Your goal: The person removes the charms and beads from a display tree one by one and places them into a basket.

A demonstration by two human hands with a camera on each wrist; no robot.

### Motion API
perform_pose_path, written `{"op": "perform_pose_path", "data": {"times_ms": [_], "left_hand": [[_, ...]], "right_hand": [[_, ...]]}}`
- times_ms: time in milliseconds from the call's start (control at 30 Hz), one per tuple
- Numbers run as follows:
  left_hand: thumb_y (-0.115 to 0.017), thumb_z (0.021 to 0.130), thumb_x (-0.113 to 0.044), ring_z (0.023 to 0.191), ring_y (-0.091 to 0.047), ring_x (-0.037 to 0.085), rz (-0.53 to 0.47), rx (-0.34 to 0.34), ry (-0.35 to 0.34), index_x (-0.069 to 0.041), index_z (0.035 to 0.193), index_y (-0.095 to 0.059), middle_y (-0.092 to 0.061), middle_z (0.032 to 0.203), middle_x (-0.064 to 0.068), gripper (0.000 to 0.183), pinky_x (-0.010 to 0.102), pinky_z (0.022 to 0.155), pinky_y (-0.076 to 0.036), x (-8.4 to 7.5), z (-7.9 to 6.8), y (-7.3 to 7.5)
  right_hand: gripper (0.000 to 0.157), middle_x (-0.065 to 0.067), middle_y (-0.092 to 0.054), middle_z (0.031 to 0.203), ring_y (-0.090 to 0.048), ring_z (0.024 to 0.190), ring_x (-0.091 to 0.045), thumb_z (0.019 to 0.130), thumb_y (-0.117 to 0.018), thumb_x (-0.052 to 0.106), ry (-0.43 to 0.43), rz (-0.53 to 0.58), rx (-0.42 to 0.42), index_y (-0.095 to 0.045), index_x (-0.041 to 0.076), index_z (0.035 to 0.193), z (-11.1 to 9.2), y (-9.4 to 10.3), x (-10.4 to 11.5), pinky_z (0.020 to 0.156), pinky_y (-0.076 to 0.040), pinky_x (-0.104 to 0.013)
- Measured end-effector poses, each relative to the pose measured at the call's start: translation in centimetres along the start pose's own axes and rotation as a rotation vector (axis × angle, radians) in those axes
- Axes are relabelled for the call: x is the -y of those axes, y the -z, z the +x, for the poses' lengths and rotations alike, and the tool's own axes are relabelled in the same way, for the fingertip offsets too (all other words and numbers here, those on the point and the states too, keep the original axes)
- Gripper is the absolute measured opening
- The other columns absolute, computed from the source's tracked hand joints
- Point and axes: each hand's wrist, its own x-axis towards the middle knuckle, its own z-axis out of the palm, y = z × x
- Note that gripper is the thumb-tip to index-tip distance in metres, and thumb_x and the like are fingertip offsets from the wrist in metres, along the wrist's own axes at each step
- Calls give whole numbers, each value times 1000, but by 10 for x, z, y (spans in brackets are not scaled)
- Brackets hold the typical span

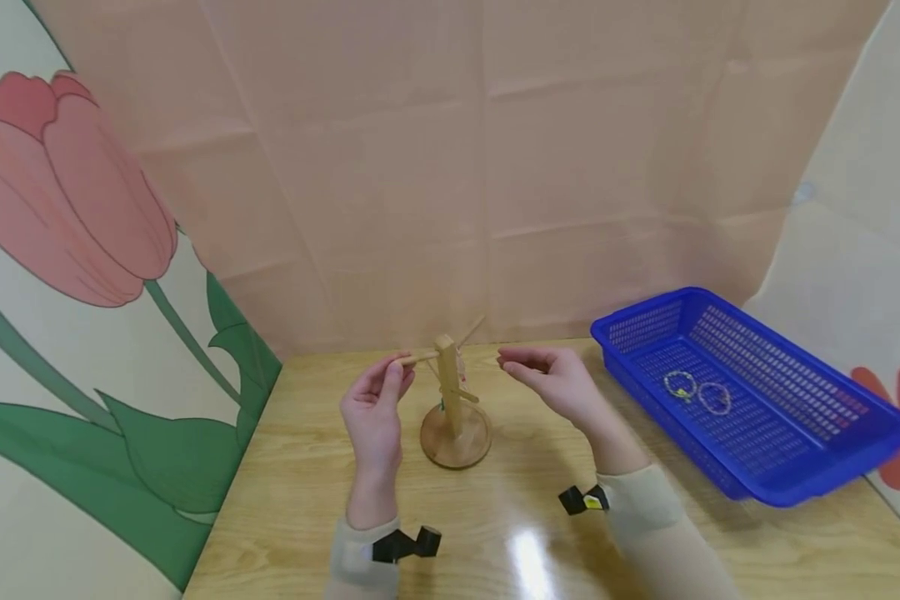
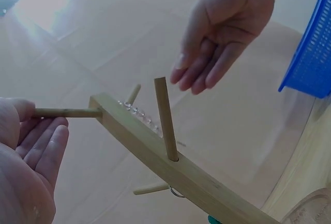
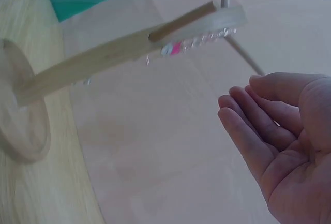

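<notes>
A wooden rack with an upright post (image 1: 449,387) and several pegs stands on a round base (image 1: 456,454). My left hand (image 1: 375,408) pinches the end of an upper peg (image 2: 67,113) between thumb and fingers. To the right of the post, my right hand (image 1: 551,382) hovers with fingers loosely bent and holds nothing; the right wrist view shows its palm (image 3: 300,157) bare. A clear beaded bracelet (image 3: 207,38) with a pink bead hangs from a peg on the post's far side. Lower down, a small ring (image 2: 177,193) and a teal piece (image 2: 213,219) show only partly.
At the right stands a blue plastic basket (image 1: 667,425) with slotted walls. Inside lie a yellowish bracelet (image 1: 679,385) and a pinkish bracelet (image 1: 715,398). A pink cloth (image 1: 390,208) hangs behind the wooden table (image 1: 292,500).
</notes>
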Motion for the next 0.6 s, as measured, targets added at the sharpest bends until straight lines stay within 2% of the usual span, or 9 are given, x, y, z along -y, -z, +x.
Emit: {"op": "perform_pose_path", "data": {"times_ms": [300, 600], "left_hand": [[-73, 103, -9, 101, -78, 22, -16, -2, 6, 18, 117, -69, -79, 112, 16, 30, 41, 95, -64, -1, 1, -1], [-72, 104, -7, 102, -78, 22, -32, 1, 9, 20, 118, -68, -79, 112, 16, 31, 41, 96, -64, -1, -1, -2]], "right_hand": [[33, -9, -79, 121, -75, 112, -26, 102, -78, 24, 40, 9, -12, -77, 3, 127, 7, -21, 10, 93, -63, -28], [28, -8, -79, 119, -75, 111, -25, 100, -80, 22, 99, 0, -51, -80, 6, 123, 11, -40, 13, 95, -64, -33]]}}
